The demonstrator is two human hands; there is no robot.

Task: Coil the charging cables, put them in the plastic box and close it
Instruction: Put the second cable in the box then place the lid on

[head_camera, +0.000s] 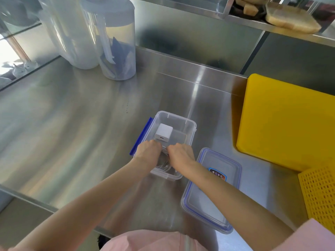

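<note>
Both hands, left (147,151) and right (178,153), grip curled round the white cables (164,164) inside the box (188,124) (lid (208,201) alongside on the counter (72,133)).

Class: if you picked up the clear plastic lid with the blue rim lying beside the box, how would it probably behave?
The clear plastic lid with the blue rim is thin and flat, so it is probably light and slightly flexible. On the smooth steel table it would likely slide, not roll.
</note>
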